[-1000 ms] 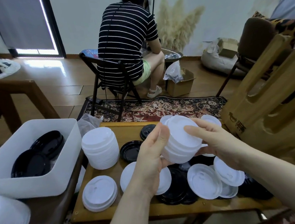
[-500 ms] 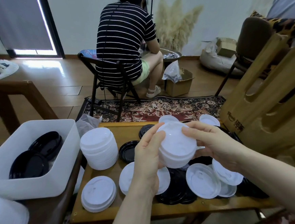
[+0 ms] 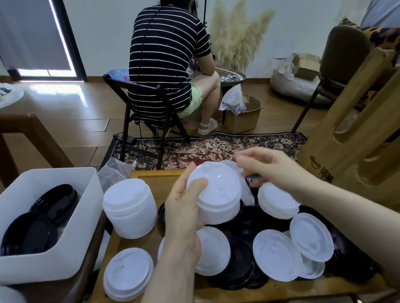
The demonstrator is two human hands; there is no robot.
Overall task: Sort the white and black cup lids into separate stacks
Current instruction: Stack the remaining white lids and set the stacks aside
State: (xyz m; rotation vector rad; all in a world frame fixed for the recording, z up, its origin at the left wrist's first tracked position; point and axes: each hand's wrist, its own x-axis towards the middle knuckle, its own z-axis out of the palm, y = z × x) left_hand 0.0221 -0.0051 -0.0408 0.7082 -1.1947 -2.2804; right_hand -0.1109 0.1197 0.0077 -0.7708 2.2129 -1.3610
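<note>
Wooden-floor room, low wooden tray table (image 3: 158, 300). L: white plastic bin (image 3: 47, 263) w/ black lids (image 3: 28, 234). Ctr: left hand (image 3: 185, 214) grips held stack of white plastic lids (image 3: 218, 197) above table; right hand (image 3: 267, 170) fingers loosely apart, touching stack's far edge.

The white lids (image 3: 215, 193) look like thin matt plastic, smooth and slightly translucent at the rims. The black lids (image 3: 241, 265) are glossy plastic that catches highlights. The bin (image 3: 47, 261) is smooth matt white plastic. The bench (image 3: 163, 300) is varnished wood with a light sheen and small metal screws along its edge. The floor (image 3: 76, 108) is polished wood planks, reflecting window light. The rug (image 3: 218, 147) is woven cloth, patterned and dull. The box (image 3: 244, 119) is plain brown cardboard.
</note>
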